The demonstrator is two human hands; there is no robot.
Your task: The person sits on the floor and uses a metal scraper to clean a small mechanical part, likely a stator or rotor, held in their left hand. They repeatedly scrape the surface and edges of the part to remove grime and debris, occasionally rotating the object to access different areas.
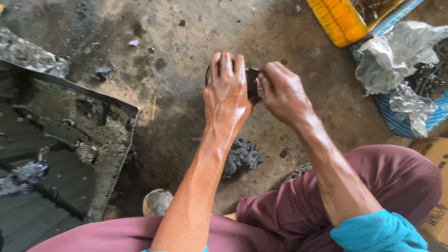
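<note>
Left hand has a closed grip over a dark round part, held just above the stained floor. Right hand pinches the part's right side. Greasy rag lies below.

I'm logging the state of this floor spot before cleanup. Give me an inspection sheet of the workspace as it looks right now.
Surface: bare concrete floor, oil-stained and gritty.
Job's things: small dark round part, held over the floor.
Clutter: greasy rag; dirty black tray on the left; scattered bits.
Hands: left hand wraps over the part; right hand pinches its side.
Cables: nothing seen.
Surroundings: yellow container; blue box with crumpled plastic sheet; cardboard box.
</note>
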